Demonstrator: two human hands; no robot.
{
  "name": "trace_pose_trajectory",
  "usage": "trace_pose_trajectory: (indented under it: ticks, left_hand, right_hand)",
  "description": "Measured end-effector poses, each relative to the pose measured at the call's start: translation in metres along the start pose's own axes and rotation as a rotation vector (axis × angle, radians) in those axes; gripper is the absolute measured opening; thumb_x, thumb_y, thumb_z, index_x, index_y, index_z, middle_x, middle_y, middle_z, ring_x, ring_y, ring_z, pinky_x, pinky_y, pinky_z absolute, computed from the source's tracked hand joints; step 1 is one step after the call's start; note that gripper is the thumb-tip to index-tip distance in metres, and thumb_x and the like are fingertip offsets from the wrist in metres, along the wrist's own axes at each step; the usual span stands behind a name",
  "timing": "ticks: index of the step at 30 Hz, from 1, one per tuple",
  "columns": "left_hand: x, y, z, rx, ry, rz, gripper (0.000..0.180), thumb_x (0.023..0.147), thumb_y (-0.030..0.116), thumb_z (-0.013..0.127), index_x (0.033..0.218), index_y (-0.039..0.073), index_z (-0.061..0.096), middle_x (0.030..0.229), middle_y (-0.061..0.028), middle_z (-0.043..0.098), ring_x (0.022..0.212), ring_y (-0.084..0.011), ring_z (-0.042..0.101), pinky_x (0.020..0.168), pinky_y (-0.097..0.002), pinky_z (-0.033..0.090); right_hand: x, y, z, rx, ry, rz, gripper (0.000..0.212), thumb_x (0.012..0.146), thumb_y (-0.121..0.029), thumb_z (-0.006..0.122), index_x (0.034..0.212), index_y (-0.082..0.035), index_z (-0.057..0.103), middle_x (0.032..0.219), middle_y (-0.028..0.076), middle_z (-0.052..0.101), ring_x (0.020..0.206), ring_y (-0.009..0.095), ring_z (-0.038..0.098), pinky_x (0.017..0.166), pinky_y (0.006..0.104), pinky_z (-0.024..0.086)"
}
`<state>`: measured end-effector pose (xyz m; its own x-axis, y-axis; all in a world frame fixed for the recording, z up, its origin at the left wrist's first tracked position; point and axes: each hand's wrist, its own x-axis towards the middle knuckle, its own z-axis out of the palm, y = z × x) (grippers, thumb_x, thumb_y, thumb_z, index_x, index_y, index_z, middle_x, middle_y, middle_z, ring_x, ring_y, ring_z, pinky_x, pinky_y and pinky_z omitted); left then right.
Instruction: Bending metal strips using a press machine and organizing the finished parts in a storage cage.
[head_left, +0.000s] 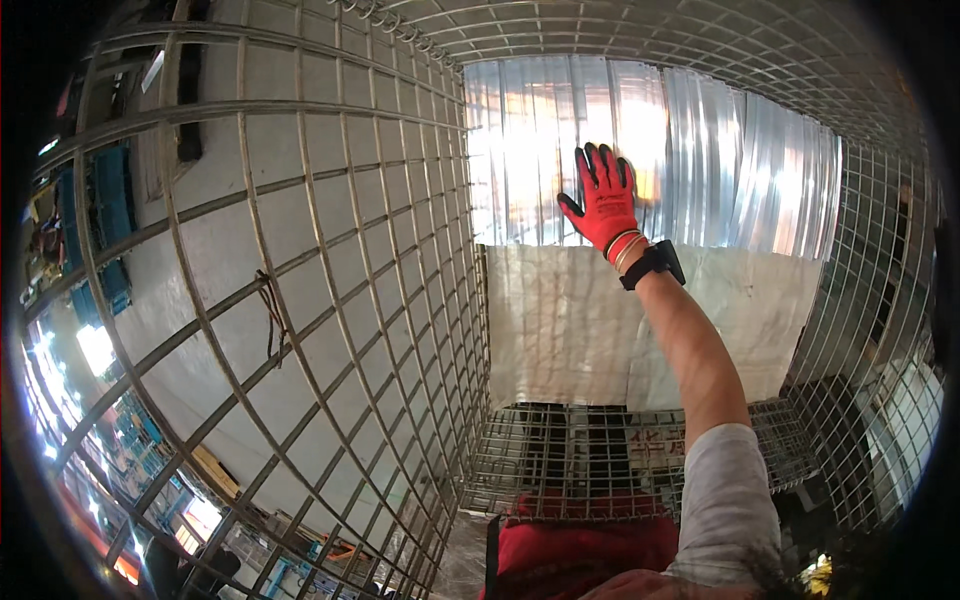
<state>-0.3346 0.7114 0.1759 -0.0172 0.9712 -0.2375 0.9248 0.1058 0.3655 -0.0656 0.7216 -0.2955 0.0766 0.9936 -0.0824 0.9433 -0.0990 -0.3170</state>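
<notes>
1. Head view: one wire mesh cage [240, 108] surrounds the work; mesh walls show left and right, with more mesh overhead and at the lower end.
2. Contents: silver ribbed sheeting [735, 160], bright with glare, spans the upper middle of the cage. A step runs down it near the middle; cannot tell whether it is one piece or two.
3. Below it, one pale brownish panel [560, 330], its top edge meeting the sheeting's lower edge.
4. Right hand [604, 200], in one red glove with black fingertips, lies palm down on the sheeting, left of its middle. Fingers spread, grasping nothing.
5. Left hand out of frame; cannot tell its state.
6. Right wrist: one black band [645, 270] carrying one dark device. One grey sleeve [730, 510] farther up the arm.
7. One twisted wire [274, 310] hangs on the left mesh; white surface [220, 265] behind.
8. Red fabric [590, 550] at the lower edge.
</notes>
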Motion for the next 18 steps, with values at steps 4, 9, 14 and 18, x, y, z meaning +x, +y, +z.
trace_pose_trajectory:
  ticks: [4,9,14,18]
  left_hand:
    - [0.000,0.000,-0.001,0.003,0.001,-0.004,0.076,0.072,-0.007,0.051,0.134,0.007,0.010,0.115,-0.0163,0.043,0.084,-0.0165,0.053,0.073,-0.0251,0.043]
    - [-0.002,0.000,-0.003,0.006,0.002,-0.009,0.076,0.072,-0.007,0.051,0.134,0.007,0.010,0.115,-0.0161,0.043,0.084,-0.0165,0.053,0.073,-0.0251,0.043]
    - [-0.001,0.003,-0.005,0.011,0.003,-0.005,0.076,0.072,-0.007,0.051,0.134,0.008,0.011,0.115,-0.0160,0.043,0.085,-0.0166,0.052,0.073,-0.0251,0.043]
    - [-0.004,0.001,-0.003,0.017,0.012,-0.003,0.076,0.072,-0.007,0.051,0.134,0.008,0.011,0.114,-0.0158,0.043,0.085,-0.0166,0.052,0.074,-0.0251,0.043]
  right_hand:
    - [-0.006,0.005,0.002,-0.002,0.029,-0.046,0.068,0.073,-0.041,0.053,0.125,-0.004,0.031,0.131,0.014,0.027,0.121,0.030,0.023,0.099,0.0468,0.016]
    - [-0.036,-0.007,-0.009,0.337,-0.030,-0.042,0.046,0.072,-0.036,0.055,0.106,-0.006,0.049,0.108,0.014,0.049,0.103,0.029,0.044,0.085,0.0430,0.034]
    - [-0.105,-0.024,0.044,0.257,-0.617,-0.219,0.036,0.072,-0.040,0.052,0.091,-0.009,0.053,0.082,0.011,0.058,0.080,0.028,0.055,0.070,0.0414,0.040]
    - [-0.075,-0.030,0.057,0.263,-0.546,-0.086,0.038,0.074,-0.039,0.051,0.094,-0.007,0.054,0.081,0.014,0.059,0.077,0.030,0.057,0.068,0.0418,0.042]
